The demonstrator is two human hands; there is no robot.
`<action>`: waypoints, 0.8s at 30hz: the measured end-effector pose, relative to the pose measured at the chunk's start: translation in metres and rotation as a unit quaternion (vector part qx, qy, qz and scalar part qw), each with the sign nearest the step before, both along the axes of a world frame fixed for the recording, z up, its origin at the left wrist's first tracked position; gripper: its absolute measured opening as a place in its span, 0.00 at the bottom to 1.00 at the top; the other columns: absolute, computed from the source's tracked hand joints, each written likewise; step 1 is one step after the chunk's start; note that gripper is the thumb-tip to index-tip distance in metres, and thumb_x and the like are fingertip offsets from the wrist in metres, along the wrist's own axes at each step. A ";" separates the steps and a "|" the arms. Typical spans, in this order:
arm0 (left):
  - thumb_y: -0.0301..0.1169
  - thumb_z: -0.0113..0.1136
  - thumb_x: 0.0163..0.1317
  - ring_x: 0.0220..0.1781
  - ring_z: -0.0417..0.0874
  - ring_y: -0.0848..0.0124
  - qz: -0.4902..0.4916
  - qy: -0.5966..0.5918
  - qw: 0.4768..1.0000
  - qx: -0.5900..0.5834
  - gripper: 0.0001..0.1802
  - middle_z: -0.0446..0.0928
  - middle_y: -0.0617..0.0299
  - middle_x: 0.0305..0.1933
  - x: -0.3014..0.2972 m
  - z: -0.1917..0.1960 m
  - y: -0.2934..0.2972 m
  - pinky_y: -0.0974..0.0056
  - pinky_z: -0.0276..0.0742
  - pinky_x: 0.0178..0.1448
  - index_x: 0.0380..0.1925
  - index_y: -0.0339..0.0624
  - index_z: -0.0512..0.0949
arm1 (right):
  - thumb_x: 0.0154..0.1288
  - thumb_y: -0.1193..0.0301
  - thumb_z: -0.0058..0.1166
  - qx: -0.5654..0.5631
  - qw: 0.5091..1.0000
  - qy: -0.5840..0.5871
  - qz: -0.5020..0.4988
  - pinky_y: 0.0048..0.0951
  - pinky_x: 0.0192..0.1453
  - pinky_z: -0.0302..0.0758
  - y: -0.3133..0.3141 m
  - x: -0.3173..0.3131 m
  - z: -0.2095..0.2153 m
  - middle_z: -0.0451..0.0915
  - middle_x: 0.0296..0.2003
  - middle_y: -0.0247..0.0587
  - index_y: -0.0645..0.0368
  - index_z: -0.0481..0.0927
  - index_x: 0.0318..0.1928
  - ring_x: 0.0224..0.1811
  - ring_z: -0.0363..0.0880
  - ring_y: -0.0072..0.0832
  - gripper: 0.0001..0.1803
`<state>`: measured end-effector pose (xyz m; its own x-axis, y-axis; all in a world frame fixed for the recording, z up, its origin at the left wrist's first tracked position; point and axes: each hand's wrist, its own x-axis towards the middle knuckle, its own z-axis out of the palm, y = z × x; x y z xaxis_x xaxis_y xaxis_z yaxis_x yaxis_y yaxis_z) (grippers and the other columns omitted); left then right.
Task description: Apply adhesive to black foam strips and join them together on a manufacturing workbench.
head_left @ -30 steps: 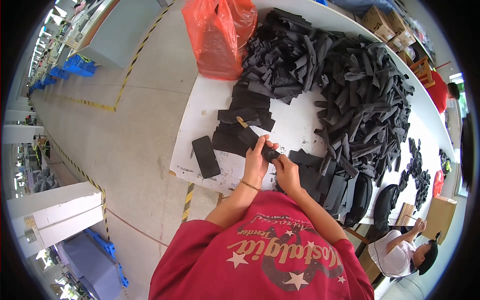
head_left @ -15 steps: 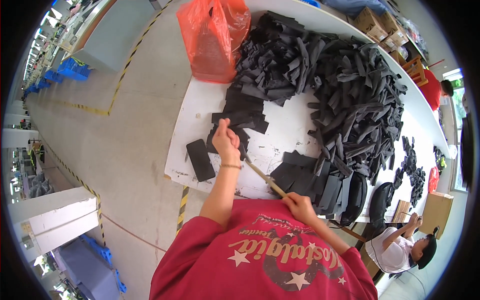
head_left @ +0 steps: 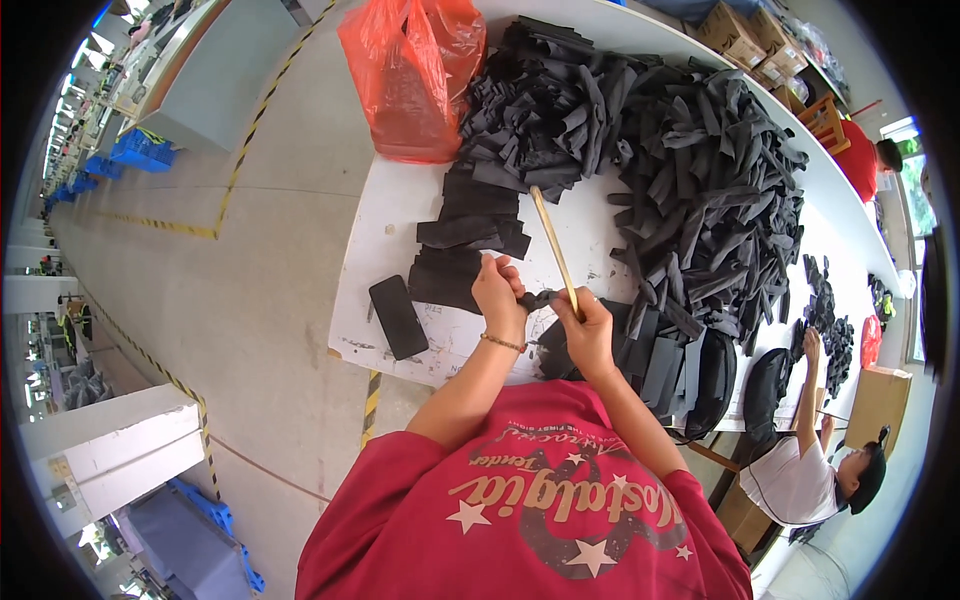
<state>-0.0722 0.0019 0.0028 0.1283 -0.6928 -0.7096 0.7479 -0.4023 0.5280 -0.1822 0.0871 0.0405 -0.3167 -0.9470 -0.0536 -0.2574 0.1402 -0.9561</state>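
Though slim, straight stick (head_left: 554, 243) near crumpled cloth (head_left: 541, 299).

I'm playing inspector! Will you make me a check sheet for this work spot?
Surface: white table, dark marks on it.
Job's things: pale stick, bunched black strip, heaped black strips.
Clutter: dark phone-like slab, red plastic bag.
Left hand: at the bunched strip; grip unclear.
Right hand: closed on the stick.
Cables: maybe a thin cord by the co-worker; too small to tell.
Surroundings: co-worker at lower right, striped floor tape.
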 end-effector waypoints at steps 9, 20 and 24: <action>0.40 0.46 0.73 0.16 0.67 0.78 -0.541 -0.037 0.803 -0.247 0.18 0.66 0.68 0.19 -0.014 0.015 0.044 0.71 0.62 0.20 0.28 0.40 0.69 | 0.68 0.75 0.53 -0.047 0.990 -0.014 -0.132 0.18 0.27 0.62 -0.009 -0.040 -0.010 0.67 0.23 0.24 0.60 0.75 0.34 0.24 0.63 0.15 0.04; 0.33 0.55 0.62 0.29 0.78 0.61 -0.476 -0.505 0.603 -0.393 0.07 0.74 0.58 0.27 0.052 -0.052 0.073 0.58 0.75 0.34 0.30 0.41 0.72 | 0.70 0.64 0.53 -0.095 0.905 0.145 -0.388 0.20 0.26 0.60 -0.009 -0.224 0.013 0.67 0.23 0.26 0.61 0.76 0.44 0.22 0.62 0.15 0.13; 0.24 0.64 0.49 0.42 0.74 0.59 -0.357 -0.663 0.531 -0.387 0.11 0.70 0.59 0.39 0.102 -0.071 0.018 0.57 0.74 0.45 0.35 0.45 0.80 | 0.71 0.58 0.50 0.000 0.902 0.315 -0.297 0.32 0.36 0.71 0.008 -0.201 0.011 0.77 0.29 0.40 0.56 0.74 0.54 0.28 0.74 0.29 0.19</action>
<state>0.0301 0.0201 -0.0686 -0.3322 -0.9195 0.2102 -0.6869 0.3886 0.6142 -0.3829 0.0951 0.0513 -0.7360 -0.6002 0.3131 -0.6280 0.4327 -0.6469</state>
